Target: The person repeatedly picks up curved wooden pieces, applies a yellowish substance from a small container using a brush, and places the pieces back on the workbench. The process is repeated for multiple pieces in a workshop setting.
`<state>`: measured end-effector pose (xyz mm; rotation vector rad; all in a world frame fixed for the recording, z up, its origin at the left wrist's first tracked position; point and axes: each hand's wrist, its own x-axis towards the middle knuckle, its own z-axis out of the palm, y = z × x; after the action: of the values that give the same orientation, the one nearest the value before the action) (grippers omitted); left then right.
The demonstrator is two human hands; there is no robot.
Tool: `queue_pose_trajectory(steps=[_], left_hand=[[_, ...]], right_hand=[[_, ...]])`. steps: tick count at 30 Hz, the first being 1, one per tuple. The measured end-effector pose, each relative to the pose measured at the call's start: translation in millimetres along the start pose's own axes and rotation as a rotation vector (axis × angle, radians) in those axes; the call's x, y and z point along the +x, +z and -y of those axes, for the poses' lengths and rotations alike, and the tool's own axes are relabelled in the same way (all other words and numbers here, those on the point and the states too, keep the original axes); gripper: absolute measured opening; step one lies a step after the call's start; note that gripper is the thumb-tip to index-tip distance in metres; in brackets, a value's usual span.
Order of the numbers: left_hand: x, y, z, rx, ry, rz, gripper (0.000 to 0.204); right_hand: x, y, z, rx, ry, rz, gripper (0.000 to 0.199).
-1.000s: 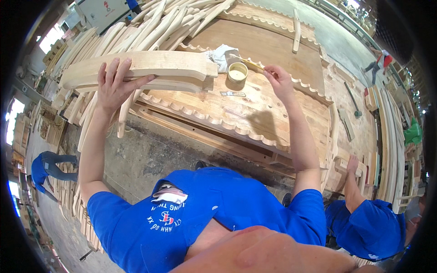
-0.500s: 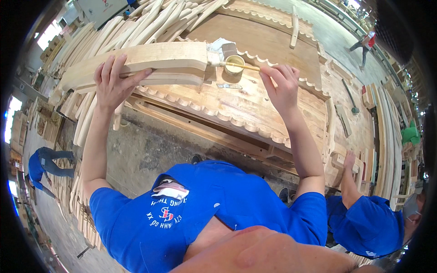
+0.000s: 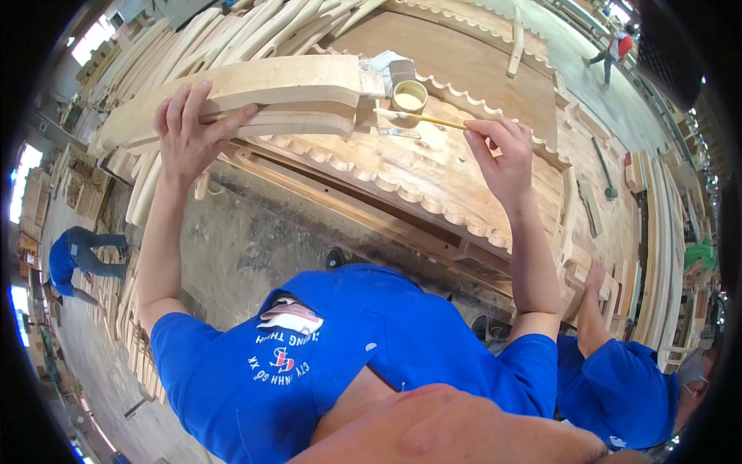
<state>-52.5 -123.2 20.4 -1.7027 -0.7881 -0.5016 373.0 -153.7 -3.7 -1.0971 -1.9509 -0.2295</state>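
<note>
Two curved pale wooden pieces [image 3: 270, 81] lie side by side, their squared tenon ends [image 3: 371, 84] at the right. My left hand [image 3: 185, 139] is closed around them near their left part, the thumb on the near piece. My right hand [image 3: 502, 151] pinches the thin yellow handle of a small brush [image 3: 437, 120]. Its whitish tip is close to the nearer tenon; whether it touches I cannot tell. Just beyond the brush stands a round cup [image 3: 408, 97] of pale cream liquid. A small flat strip [image 3: 399, 133] lies on the board beside it.
Under the pieces is a wooden worktop [image 3: 456, 174] with scalloped strips. Many curved wooden parts [image 3: 224, 46] are piled at the far left. A mallet [image 3: 607, 182] lies to the right. A co-worker in blue [image 3: 618, 387] is close on my right; others are farther off.
The brush tip has come away from the far tenon toward the near one. My right hand has moved right and slightly nearer. My left hand keeps its hold.
</note>
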Motion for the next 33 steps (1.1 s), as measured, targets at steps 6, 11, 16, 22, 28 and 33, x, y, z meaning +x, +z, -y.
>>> queue_pose_trajectory(steps=[6,11,16,22,28,33], left_hand=[[4,-12,2,-0.009,-0.013,0.042,0.054],[3,-20,4,-0.039,-0.06,0.04,0.057],[6,-24,5,-0.081,-0.066,0.039,0.059],[0,-36,8,-0.064,-0.091,0.129,0.061],[2,-41,10,-0.032,-0.074,0.127,0.059],[-5,-49,11,-0.05,-0.115,0.205,0.059]], right_hand=[[5,11,12,-0.05,0.01,0.002,0.005],[-2,6,21,-0.033,-0.036,-0.039,0.004],[8,9,20,-0.105,-0.02,-0.032,0.004],[0,-13,24,0.022,0.064,0.123,0.003],[14,0,26,0.18,0.113,0.144,0.01],[13,-3,29,0.264,0.181,0.28,0.012]])
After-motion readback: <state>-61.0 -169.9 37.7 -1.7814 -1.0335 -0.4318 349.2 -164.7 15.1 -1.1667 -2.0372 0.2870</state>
